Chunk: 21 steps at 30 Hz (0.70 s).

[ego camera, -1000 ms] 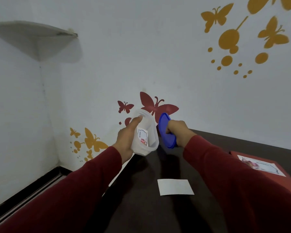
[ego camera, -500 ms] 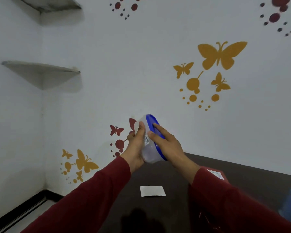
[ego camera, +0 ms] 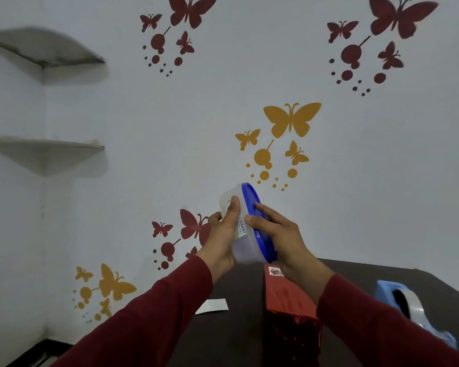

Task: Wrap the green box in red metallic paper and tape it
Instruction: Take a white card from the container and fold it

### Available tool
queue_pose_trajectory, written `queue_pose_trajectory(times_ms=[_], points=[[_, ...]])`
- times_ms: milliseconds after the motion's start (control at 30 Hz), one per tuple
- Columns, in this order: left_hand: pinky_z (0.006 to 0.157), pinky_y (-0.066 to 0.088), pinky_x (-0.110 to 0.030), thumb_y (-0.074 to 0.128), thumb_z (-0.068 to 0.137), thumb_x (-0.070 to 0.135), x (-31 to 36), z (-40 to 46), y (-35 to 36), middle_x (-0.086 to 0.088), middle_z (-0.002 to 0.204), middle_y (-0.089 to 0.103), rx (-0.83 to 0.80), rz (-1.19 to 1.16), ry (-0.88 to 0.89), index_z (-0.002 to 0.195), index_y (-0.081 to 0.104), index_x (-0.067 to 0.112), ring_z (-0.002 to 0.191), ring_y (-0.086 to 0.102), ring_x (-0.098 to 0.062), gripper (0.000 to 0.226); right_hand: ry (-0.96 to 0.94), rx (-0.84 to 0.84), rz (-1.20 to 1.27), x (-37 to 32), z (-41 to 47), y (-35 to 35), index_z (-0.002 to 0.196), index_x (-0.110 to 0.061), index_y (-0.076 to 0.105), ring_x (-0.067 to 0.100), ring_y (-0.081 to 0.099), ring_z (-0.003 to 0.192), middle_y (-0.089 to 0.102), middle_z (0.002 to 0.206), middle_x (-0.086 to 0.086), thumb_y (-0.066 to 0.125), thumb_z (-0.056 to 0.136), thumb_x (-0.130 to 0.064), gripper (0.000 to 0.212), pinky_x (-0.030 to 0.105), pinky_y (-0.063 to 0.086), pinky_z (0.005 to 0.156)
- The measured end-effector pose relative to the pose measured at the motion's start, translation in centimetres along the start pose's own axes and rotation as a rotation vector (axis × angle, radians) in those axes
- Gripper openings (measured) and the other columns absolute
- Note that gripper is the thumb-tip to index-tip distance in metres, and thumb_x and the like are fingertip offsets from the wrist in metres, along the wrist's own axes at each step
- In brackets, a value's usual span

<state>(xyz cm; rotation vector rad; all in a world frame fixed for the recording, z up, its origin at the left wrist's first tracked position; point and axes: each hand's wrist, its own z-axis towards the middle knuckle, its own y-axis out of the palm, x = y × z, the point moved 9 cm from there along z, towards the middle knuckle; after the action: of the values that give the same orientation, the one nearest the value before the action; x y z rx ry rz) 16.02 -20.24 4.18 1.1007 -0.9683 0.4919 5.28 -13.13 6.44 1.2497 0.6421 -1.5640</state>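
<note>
Above the table, left hand grips one tub; right hand presses its one lid, fingers straight.

"SMART" readable on sticker of clear container; smaller lines below illegible.

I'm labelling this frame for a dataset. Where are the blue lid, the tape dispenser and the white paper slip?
blue lid (ego camera: 260, 229): head view, on its rim.
tape dispenser (ego camera: 384, 291): head view, on its blue body.
white paper slip (ego camera: 213, 305): head view, at its middle.
</note>
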Motion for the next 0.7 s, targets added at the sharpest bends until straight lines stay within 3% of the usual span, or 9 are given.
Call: queue_pose_trajectory(times_ms=[67, 133, 300, 500, 567, 667, 700], points=[[0.081, 0.06, -0.064, 0.079, 0.075, 0.063, -0.5, -0.3, 0.9, -0.014, 0.122, 0.072, -0.027, 0.002, -0.016, 0.136, 0.052, 0.023, 0.101, 0.075, -0.039, 0.078, 0.031, -0.005, 0.054, -0.4, -0.7, -0.8, 0.114, -0.038, 0.078, 0.028, 0.071, 0.11, 0.072, 0.127, -0.001, 0.094, 0.061, -0.035, 0.056, 0.053, 0.061, 0.094], [0.083, 0.059, -0.066, 0.079, 0.078, 0.061, -0.6, -0.7, 1.5, -0.014, 0.121, 0.072, -0.011, 0.007, -0.01, 0.134, 0.052, 0.022, 0.1, 0.075, -0.039, 0.073, 0.042, -0.003, 0.05, -0.7, -1.4, -1.4, 0.114, -0.039, 0.077, 0.028, 0.071, 0.11, 0.071, 0.126, -0.001, 0.093, 0.064, -0.034, 0.053, 0.053, 0.061, 0.093], [0.082, 0.061, -0.061, 0.075, 0.079, 0.061, -0.7, -1.7, 2.9, -0.011, 0.12, 0.068, 0.018, 0.094, 0.029, 0.137, 0.044, 0.021, 0.098, 0.075, -0.036, 0.077, -0.002, 0.011, 0.006, -1.1, -2.5, -2.2, 0.107, -0.052, 0.077, 0.03, 0.068, 0.115, 0.066, 0.133, -0.006, 0.098, 0.027, -0.065, 0.084, 0.054, 0.06, 0.095], [0.075, 0.064, -0.053, 0.076, 0.077, 0.065, -1.6, -2.1, 3.3, -0.011, 0.12, 0.068, 0.017, 0.139, 0.013, 0.137, 0.044, 0.02, 0.094, 0.076, -0.032, 0.081, 0.023, 0.005, -0.027, -0.6, -3.1, -2.6, 0.114, -0.05, 0.074, 0.028, 0.064, 0.12, 0.063, 0.138, -0.005, 0.09, 0.025, -0.08, 0.095, 0.053, 0.056, 0.102], [0.074, 0.064, -0.052, 0.088, 0.061, 0.067, -2.0, -2.1, 3.6, -0.013, 0.118, 0.071, -0.01, 0.124, -0.011, 0.134, 0.049, 0.02, 0.09, 0.078, -0.031, 0.095, 0.034, 0.019, -0.061, -0.5, -3.4, -2.9, 0.115, -0.05, 0.074, 0.026, 0.065, 0.119, 0.065, 0.136, -0.006, 0.087, 0.034, -0.084, 0.089, 0.051, 0.056, 0.103], [0.079, 0.063, -0.056, 0.098, 0.043, 0.064, -2.7, -2.0, 3.6, -0.014, 0.115, 0.074, -0.008, 0.147, -0.034, 0.134, 0.054, 0.019, 0.093, 0.078, -0.034, 0.111, 0.039, 0.044, -0.155, -0.9, -3.9, -2.8, 0.108, -0.056, 0.068, 0.023, 0.065, 0.117, 0.065, 0.135, -0.005, 0.071, 0.082, -0.066, 0.028, 0.048, 0.056, 0.104], [0.079, 0.064, -0.054, 0.097, 0.048, 0.062, -2.6, -2.0, 3.5, -0.013, 0.113, 0.075, 0.015, 0.165, -0.013, 0.133, 0.055, 0.019, 0.093, 0.078, -0.033, 0.104, 0.041, 0.058, -0.181, -0.7, -3.7, -3.2, 0.118, -0.057, 0.064, 0.022, 0.064, 0.119, 0.062, 0.139, -0.005, 0.066, 0.092, -0.057, 0.027, 0.049, 0.055, 0.104]])
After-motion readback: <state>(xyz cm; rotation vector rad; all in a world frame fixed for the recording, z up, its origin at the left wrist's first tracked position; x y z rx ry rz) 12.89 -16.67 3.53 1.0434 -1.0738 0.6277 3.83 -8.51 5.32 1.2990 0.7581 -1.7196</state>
